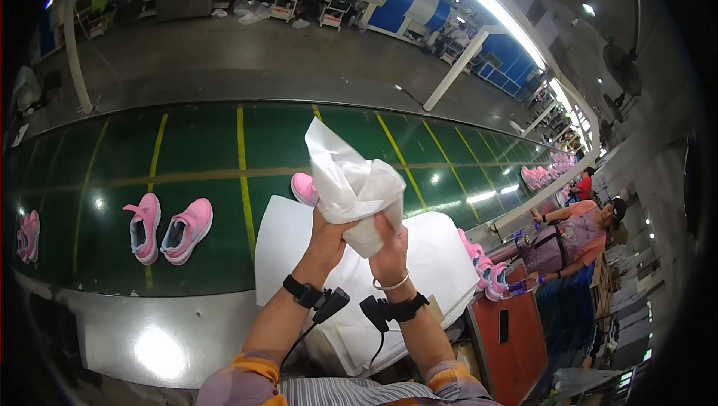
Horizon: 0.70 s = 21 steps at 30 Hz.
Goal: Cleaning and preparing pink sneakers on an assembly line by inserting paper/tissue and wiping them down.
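A sheet of thin white paper [355, 182], crumpled into a loose bundle with one corner pointing up, is gripped between both my hands above the belt's near edge. My left hand [326, 241] closes around its lower left side, and my right hand [390, 250] closes on its lower right. Under my wrists lies a stack of flat white paper sheets [441, 256]. Behind the bundle, a pink shoe [302, 188] on the belt is partly hidden. Whether anything is wrapped inside the paper cannot be seen.
A green conveyor belt [202, 137] with yellow cross lines runs from left to right. Pairs of pink shoes [187, 230] stand on it at left. At right are more pink shoes [490, 275], a red-topped table [516, 354] with a dark phone [503, 326], and a co-worker [565, 241].
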Each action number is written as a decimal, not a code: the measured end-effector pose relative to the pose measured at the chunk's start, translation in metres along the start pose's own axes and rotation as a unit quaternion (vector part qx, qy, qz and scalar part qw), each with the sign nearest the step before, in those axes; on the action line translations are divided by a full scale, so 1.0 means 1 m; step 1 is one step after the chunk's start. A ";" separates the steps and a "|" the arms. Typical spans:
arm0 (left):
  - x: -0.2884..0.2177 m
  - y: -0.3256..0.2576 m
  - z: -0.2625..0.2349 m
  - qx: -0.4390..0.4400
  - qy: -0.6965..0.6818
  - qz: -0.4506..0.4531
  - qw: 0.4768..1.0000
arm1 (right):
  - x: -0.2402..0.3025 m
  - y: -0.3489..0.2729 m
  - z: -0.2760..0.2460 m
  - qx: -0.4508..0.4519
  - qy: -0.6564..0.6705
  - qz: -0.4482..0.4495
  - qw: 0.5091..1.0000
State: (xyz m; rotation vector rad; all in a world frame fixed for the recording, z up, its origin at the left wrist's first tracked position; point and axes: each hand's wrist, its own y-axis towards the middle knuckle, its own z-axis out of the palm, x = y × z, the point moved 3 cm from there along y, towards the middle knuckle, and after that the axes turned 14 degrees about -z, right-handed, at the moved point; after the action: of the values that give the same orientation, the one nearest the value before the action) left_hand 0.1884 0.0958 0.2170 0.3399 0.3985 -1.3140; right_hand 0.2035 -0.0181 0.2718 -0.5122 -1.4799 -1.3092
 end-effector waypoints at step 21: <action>-0.028 0.016 0.008 -0.215 0.345 0.205 0.890 | -0.037 0.029 -0.001 0.314 0.025 0.149 0.937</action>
State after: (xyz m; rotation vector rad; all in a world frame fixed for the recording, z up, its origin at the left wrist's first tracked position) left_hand 0.1993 0.1201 0.2372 0.4794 1.1344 -0.6252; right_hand 0.2415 0.0014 0.2521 -0.2596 -1.6023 -0.5569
